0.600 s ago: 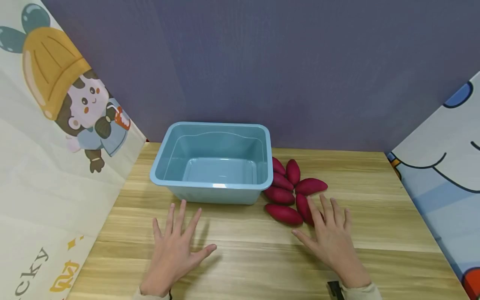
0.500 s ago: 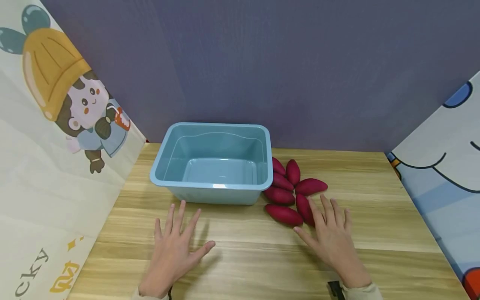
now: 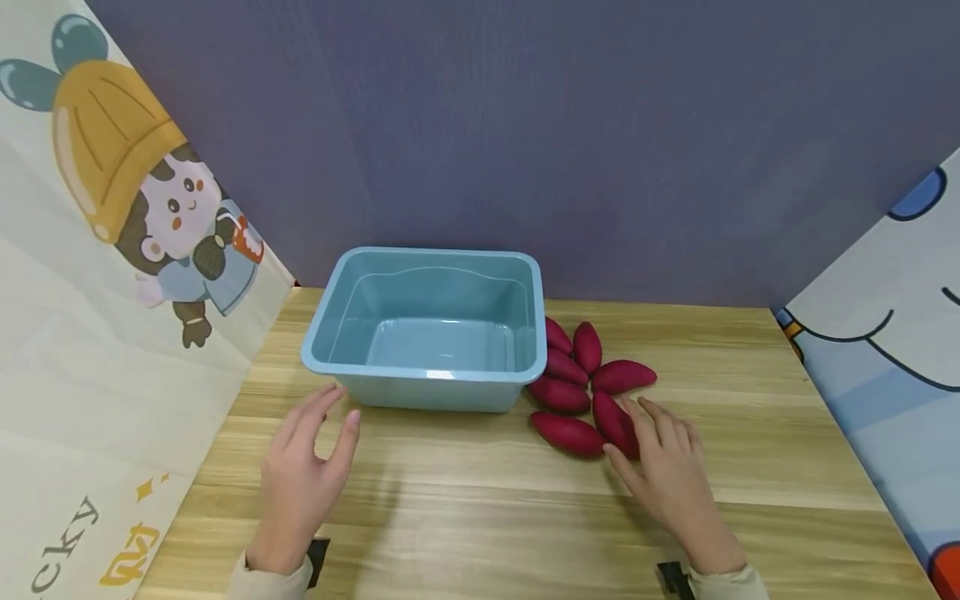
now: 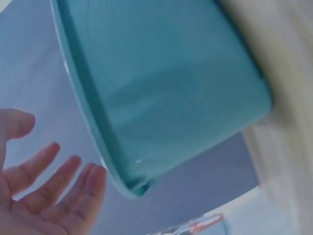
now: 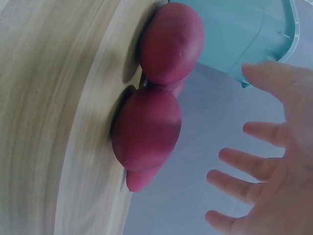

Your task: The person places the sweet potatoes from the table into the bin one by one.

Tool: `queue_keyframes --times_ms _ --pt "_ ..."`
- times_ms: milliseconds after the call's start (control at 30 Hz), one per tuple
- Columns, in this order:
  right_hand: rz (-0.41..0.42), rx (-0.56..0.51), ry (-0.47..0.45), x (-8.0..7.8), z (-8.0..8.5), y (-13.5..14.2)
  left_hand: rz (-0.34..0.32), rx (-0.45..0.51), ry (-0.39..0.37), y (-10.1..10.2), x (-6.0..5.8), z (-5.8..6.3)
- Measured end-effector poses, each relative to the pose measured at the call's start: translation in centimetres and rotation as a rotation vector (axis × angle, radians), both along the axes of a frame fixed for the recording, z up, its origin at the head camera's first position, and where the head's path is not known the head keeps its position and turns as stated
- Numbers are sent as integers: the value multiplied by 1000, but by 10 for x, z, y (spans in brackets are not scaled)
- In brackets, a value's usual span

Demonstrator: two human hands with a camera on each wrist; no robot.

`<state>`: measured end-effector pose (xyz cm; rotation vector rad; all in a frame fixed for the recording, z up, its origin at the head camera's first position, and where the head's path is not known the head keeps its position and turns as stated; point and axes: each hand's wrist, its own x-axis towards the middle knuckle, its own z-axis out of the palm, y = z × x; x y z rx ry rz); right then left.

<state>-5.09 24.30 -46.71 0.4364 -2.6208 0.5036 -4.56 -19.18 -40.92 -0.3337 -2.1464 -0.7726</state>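
Observation:
A light blue plastic basin (image 3: 431, 392) stands at the back of the wooden table, its inside bare. To its right lie several dark red sweet potatoes (image 3: 622, 377), grouped close together. My left hand (image 3: 303, 467) hovers off the basin's front left corner, thumb and fingers apart and loosely bent, holding nothing. In the left wrist view its fingertips (image 4: 97, 178) come close to the basin's rim. My right hand (image 3: 667, 475) is over the nearest sweet potato (image 3: 615, 423), partly covering it. The right wrist view shows the fingers spread, with a gap between them and the sweet potatoes (image 5: 146, 129).
A dark blue-grey panel (image 3: 562, 150) rises behind the table (image 3: 480, 508). Cartoon-printed sheets flank both sides, the left sheet (image 3: 90, 375) and the right sheet (image 3: 885, 400). One sweet potato (image 3: 557, 335) is partly hidden by the basin's right side.
My left hand has shifted left, turned, and gone from widely spread fingers to a bent, cupped form. The right hand has moved slightly, its fingers a bit closer together. Basin and sweet potatoes stay put.

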Motion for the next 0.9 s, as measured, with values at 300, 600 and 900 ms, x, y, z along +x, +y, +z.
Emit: queue_keyframes --times_ms 300,600,900 --pt "11 -15 3 -3 -4 5 111 149 -212 -27 -22 23" --pt "18 -9 -5 -7 -13 10 102 480 -519 -51 -51 24" --pt "40 -46 -12 -13 -24 16 -6 847 -625 -56 -68 15"
